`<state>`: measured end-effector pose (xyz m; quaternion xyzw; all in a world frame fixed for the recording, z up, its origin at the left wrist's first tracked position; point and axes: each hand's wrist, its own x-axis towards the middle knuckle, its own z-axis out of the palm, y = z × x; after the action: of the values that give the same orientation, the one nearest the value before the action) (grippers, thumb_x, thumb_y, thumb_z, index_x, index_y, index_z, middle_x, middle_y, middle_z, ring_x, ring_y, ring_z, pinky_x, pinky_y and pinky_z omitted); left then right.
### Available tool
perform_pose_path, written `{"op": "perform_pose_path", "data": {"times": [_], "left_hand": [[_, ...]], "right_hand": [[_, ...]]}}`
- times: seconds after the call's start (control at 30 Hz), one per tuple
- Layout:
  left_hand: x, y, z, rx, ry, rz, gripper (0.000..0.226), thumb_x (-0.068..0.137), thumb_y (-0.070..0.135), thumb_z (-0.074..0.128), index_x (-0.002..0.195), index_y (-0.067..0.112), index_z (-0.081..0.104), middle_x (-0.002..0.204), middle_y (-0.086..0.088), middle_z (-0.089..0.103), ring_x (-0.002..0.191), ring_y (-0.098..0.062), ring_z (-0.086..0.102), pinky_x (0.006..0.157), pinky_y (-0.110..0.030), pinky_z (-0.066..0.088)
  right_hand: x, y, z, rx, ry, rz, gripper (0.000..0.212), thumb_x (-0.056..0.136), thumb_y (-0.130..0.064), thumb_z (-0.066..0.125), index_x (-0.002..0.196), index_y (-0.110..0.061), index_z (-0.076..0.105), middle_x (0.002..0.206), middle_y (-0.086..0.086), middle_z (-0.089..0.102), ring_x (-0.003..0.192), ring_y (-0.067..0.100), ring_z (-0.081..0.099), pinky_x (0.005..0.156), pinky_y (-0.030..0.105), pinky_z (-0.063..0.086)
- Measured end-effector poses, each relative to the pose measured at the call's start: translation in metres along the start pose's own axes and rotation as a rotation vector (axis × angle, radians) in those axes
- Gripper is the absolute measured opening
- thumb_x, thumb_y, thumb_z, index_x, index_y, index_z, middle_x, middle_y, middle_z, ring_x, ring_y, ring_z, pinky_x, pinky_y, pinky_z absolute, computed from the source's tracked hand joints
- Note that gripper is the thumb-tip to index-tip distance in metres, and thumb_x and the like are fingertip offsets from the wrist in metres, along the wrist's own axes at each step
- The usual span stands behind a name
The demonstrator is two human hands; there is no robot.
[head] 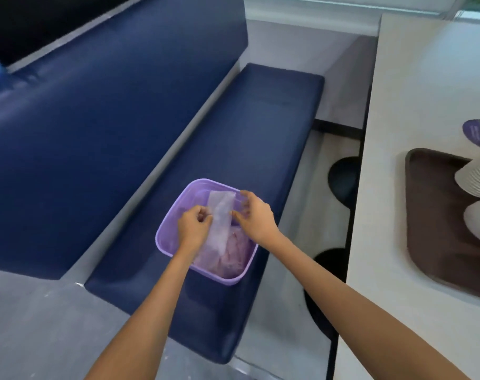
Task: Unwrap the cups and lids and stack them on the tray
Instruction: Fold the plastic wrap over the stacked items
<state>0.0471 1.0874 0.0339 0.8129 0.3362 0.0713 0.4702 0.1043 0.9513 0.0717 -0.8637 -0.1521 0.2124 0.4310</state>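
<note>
A clear plastic wrapper hangs over the purple bin on a blue bench, its long axis running 12 to 6. The left hand, fingers curled, and the looser right hand pinch its edges. At 3 o'clock, nearer the right hand, the tray holds white stacks, cut off by the frame edge; whether they are cups or lids is unclear.
</note>
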Motion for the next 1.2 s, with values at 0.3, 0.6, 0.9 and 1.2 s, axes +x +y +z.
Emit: {"op": "perform_pose_path", "data": {"times": [0.3,0.6,0.9,1.2], "left_hand": [[0.034,-0.047,0.012,0.346,-0.098,-0.268,0.018,0.087,0.004,0.05,0.073,0.015,0.053,0.089,-0.011,0.063,0.084,-0.032,0.058,0.07,-0.032,0.043],[0.033,-0.045,0.012,0.321,-0.118,-0.306,0.042,0.093,0.004,0.046,0.134,0.004,0.046,0.132,-0.019,0.053,0.118,-0.038,0.052,0.093,-0.037,0.042],[0.003,-0.012,0.008,0.171,-0.123,-0.141,0.034,0.093,0.002,0.046,0.126,0.005,0.054,0.124,-0.014,0.06,0.116,-0.031,0.055,0.102,-0.038,0.041],[-0.094,0.087,0.029,-0.105,-0.247,0.073,0.028,0.091,-0.006,0.045,0.103,0.014,0.059,0.095,-0.012,0.07,0.092,-0.026,0.066,0.085,-0.036,0.054]], "right_hand": [[0.022,0.037,0.056,0.271,-0.132,0.391,0.04,0.097,-0.017,0.052,0.134,-0.003,0.046,0.123,0.01,0.058,0.113,0.029,0.058,0.098,0.037,0.047],[0.025,0.041,0.077,0.315,-0.154,0.49,0.034,0.099,-0.017,0.043,0.131,-0.004,0.05,0.113,0.011,0.057,0.102,0.023,0.054,0.1,0.037,0.044],[0.0,0.017,0.039,0.49,-0.118,0.486,0.017,0.097,-0.009,0.044,0.089,-0.015,0.059,0.097,0.009,0.061,0.088,0.024,0.057,0.067,0.024,0.046],[-0.085,0.008,-0.072,0.652,-0.067,0.327,0.018,0.099,-0.014,0.045,0.105,-0.008,0.061,0.087,0.005,0.065,0.067,0.01,0.061,0.063,0.017,0.047]]}}
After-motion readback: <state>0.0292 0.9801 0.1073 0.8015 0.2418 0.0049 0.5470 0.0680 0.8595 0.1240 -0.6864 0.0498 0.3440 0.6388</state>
